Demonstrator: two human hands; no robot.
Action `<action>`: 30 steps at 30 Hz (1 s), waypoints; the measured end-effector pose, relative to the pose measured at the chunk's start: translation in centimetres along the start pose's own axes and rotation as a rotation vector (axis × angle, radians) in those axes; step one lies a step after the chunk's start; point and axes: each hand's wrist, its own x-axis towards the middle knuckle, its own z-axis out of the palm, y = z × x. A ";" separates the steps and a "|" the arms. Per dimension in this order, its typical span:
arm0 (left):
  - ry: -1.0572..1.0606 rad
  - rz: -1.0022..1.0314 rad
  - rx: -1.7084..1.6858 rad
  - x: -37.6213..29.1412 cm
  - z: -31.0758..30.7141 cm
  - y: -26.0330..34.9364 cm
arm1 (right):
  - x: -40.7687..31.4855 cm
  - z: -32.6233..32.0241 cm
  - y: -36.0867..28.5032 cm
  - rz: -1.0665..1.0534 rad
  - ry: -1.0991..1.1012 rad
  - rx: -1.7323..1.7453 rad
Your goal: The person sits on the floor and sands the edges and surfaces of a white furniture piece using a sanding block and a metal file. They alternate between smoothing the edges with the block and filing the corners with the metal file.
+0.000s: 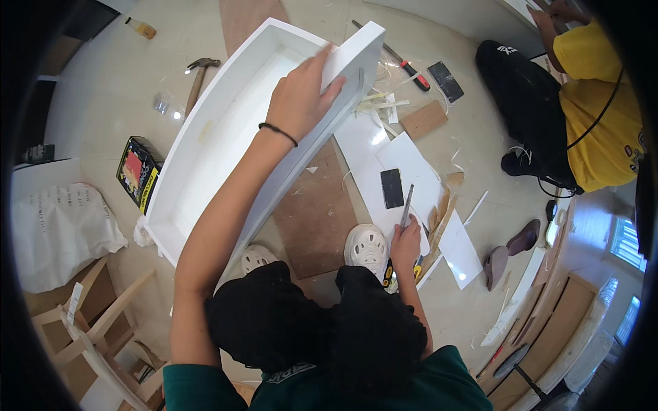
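A long white wooden drawer-like box [205,113], its inside facing up, slants across the floor before me. My left hand [303,95] lies over the edge of its thick end panel, fingers on the top and thumb against the outer face. Low beside my white clog [366,249], my right hand [406,241] has its fingers around the lower end of a slim metal file [407,203]. Under the file are white laminate offcuts [360,149] and a dark sanding pad [392,188]. Yellow-and-black tool handles [388,275] show partly beside that hand.
A claw hammer [198,82], an adhesive tin [139,174] and a bottle [140,28] stand or lie left. Right are a red-and-black-handled tool [411,72], edging strips [383,103], shoes [497,264] and a seated person [591,118]. A wooden chair frame [97,329] is lower left.
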 end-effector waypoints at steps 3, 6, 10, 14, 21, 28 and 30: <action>-0.415 -0.220 0.026 1.7 -0.4 -0.6 | -0.1 0.3 1.0 -0.063 0.036 0.060; -0.455 -0.310 -0.029 1.8 -1.1 -0.2 | 0.9 -3.7 -3.4 0.064 0.006 0.380; -0.436 -0.300 -0.006 1.5 -0.7 0.4 | 4.4 -12.6 -14.0 -0.296 0.021 0.291; -0.372 -0.262 -0.020 1.3 -0.5 0.0 | 7.6 -16.0 -20.6 -0.550 0.097 0.114; -0.334 -0.259 -0.030 1.2 -0.3 0.1 | 9.1 -14.9 -21.9 -0.533 0.052 0.048; -0.345 -0.248 -0.052 1.2 -0.5 0.0 | 10.7 -15.0 -24.3 -0.489 0.043 -0.018; -0.325 -0.249 -0.055 1.1 -0.2 -0.1 | 10.7 -14.7 -23.8 -0.535 0.064 0.018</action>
